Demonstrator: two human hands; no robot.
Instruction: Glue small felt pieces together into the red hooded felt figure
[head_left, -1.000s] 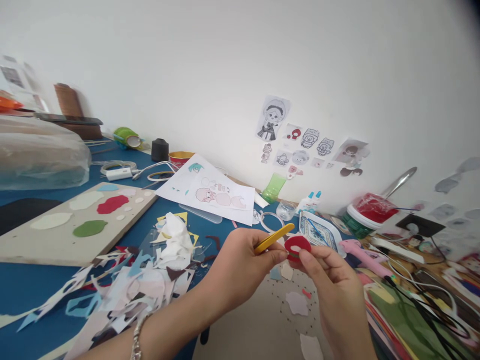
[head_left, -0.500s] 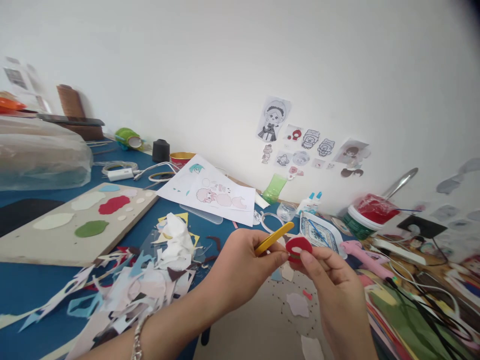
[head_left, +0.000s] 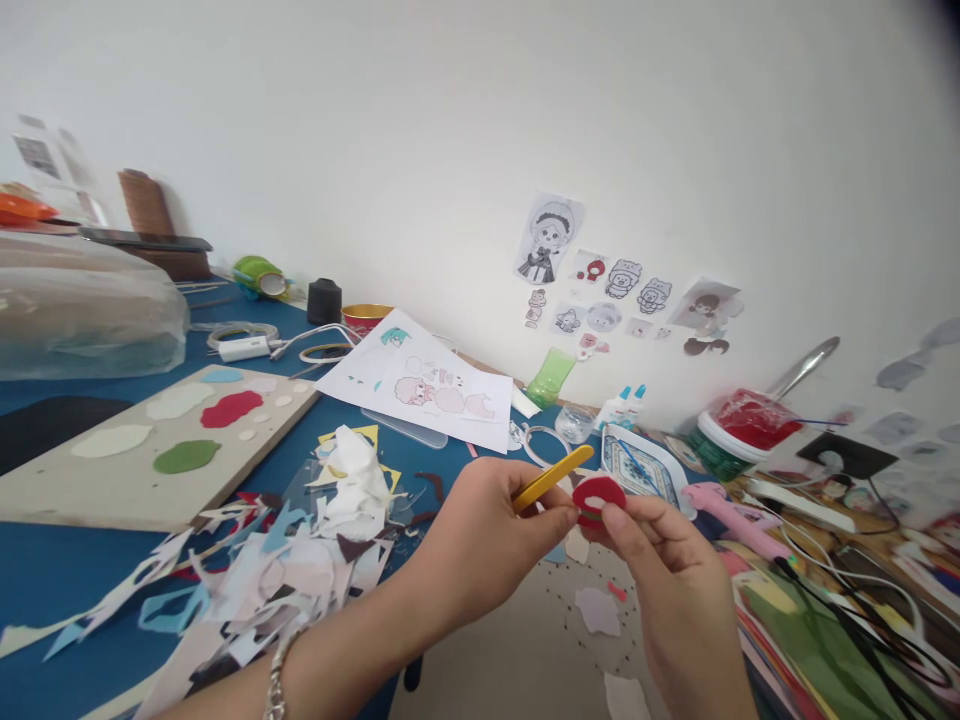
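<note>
My left hand [head_left: 480,535] grips a yellow wooden craft stick [head_left: 551,478] that angles up and to the right, and its fingertips reach the edge of a red felt piece [head_left: 598,500]. My right hand [head_left: 675,590] pinches that piece between thumb and fingers. The piece is a rounded ring-like shape with a pale centre, and my fingers hide its lower part. A silver chain bracelet [head_left: 277,680] circles my left wrist. Beneath my left forearm lies a heap of paper and felt scraps [head_left: 292,570].
A pale board [head_left: 150,460] with cut felt shapes lies at left on the blue table [head_left: 52,530]. Ahead are a drawing sheet [head_left: 427,385] and a blue-patterned dish [head_left: 637,465]. A pink glue gun [head_left: 731,520], glue bottles [head_left: 619,410] and tangled cables [head_left: 847,600] sit right.
Both hands stay nearly in place, still holding the stick and red piece. The red piece turns slightly, showing more of its pale centre, and the whole view drifts a little.
</note>
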